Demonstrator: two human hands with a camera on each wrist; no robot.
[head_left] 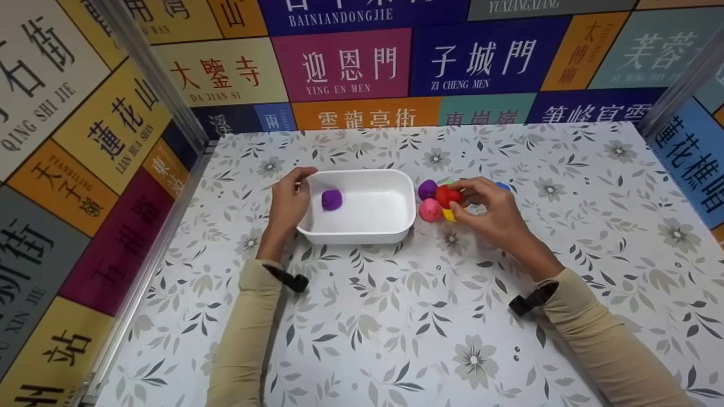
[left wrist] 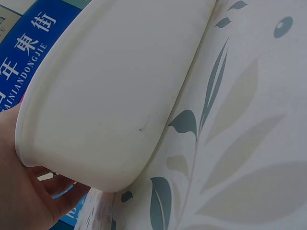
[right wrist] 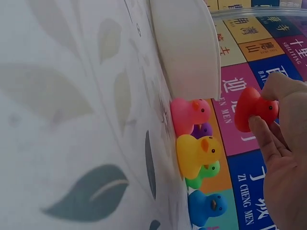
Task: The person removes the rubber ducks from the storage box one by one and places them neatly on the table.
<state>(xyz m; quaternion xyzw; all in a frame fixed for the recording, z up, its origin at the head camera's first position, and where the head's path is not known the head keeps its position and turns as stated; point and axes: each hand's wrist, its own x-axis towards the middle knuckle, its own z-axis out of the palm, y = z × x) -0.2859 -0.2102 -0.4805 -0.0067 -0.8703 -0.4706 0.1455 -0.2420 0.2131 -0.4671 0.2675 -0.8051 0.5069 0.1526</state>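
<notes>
At the left end of a white plastic box [head_left: 356, 236], my left hand [head_left: 289, 203] grips its rim; the left wrist view shows some fingers behind the end wall. Inside the box lies a small purple toy [head_left: 332, 199], its shape unclear. My right hand [head_left: 492, 212] pinches a red rubber duck [right wrist: 247, 109] between thumb and fingers, raised off the table. Below it, to the right of the box, stand a pink duck [right wrist: 187, 116], a yellow duck [right wrist: 194, 155], a purple duck [head_left: 427, 189], a green duck [right wrist: 205, 175] and a blue duck [right wrist: 206, 208].
The table [head_left: 396, 316] wears a white cover printed with grey leaves and flowers. Panels with coloured lettering [head_left: 350, 62] rise behind the table and along both sides. A dark wrist camera [head_left: 531, 299] sits on each sleeve.
</notes>
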